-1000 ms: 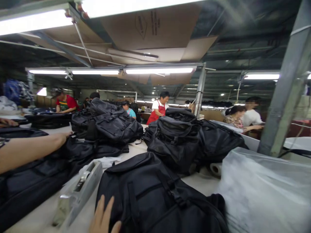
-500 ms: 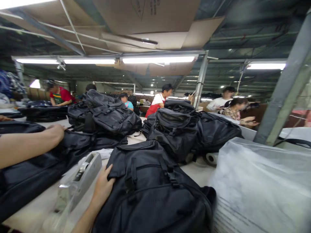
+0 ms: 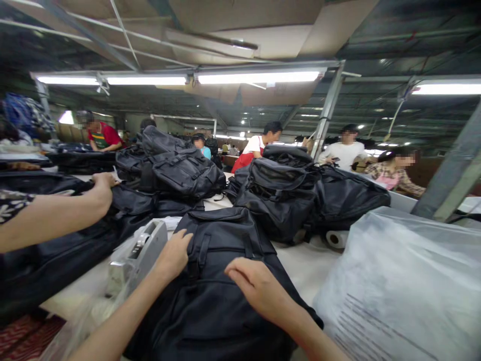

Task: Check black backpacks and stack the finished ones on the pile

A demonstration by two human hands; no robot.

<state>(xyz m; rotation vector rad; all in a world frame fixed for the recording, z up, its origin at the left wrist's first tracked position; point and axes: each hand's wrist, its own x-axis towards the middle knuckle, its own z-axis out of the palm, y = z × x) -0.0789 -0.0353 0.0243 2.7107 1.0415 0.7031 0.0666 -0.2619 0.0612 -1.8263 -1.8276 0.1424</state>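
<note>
A black backpack (image 3: 221, 296) lies on its back in front of me, its flap end pointing away. At its upper left edge is my left hand (image 3: 175, 255), fingers bent and closed on the fabric near a strap. My right hand (image 3: 257, 286) is over the middle of the bag, just below the right strap (image 3: 248, 245). Its fingers are curled together; whatever they may hold is hidden beneath them. A grey tape dispenser (image 3: 148, 253) stands on the table left of the backpack, close to my left forearm.
Another person's hand (image 3: 103, 188) reaches in from the left over black bags. Piled backpacks (image 3: 188, 168) and more backpacks (image 3: 280, 193) stand behind. At right are a filled clear plastic bag (image 3: 406, 286), a white roll (image 3: 335, 239) and a metal post (image 3: 447, 165). Several people work beyond.
My right hand has come into view over the backpack. My left hand has shifted up and right along its edge. The view has turned slightly, and the other person's arm reaches further in.
</note>
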